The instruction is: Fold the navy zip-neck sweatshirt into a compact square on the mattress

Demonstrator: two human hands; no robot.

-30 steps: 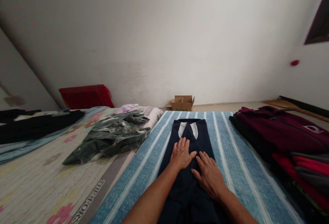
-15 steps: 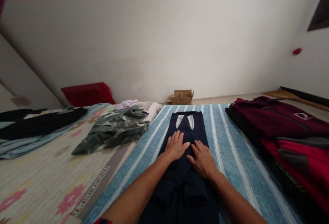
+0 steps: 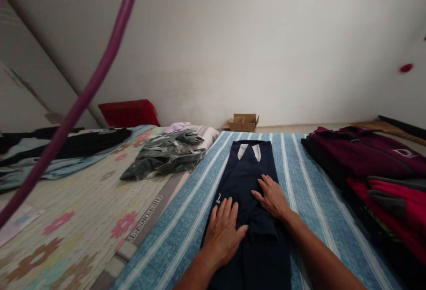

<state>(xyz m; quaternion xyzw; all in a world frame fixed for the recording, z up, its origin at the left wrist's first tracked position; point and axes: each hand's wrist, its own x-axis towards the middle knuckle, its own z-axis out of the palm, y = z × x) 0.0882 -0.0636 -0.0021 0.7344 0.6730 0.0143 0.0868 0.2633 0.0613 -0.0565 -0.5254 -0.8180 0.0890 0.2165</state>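
Note:
A dark navy garment [image 3: 248, 170] with two white patches near its far end lies folded into a long narrow shape on the blue striped bed cover [image 3: 179, 210]. On its left side, lower down, my left hand [image 3: 223, 232] rests with fingers spread, just below a small white mark. My right hand [image 3: 271, 194] lies flat on the right edge, a little farther up. Neither hand grips the cloth. Part of the near end is hidden under my hands and forearms.
To the right stands a stack of folded clothes [image 3: 369, 152], maroon on top. Rumpled grey-green clothing [image 3: 166, 152] lies on the floral bedding [image 3: 100, 192] at left, beside dark garments [image 3: 96, 143]. A cardboard box [image 3: 244, 123] sits by the wall. A purple tube [image 3: 96, 77] crosses the left foreground.
My left hand has slid down the garment toward me, uncovering a small white mark. My right hand has shifted slightly up and right. The view has turned, and the purple tube now crosses it.

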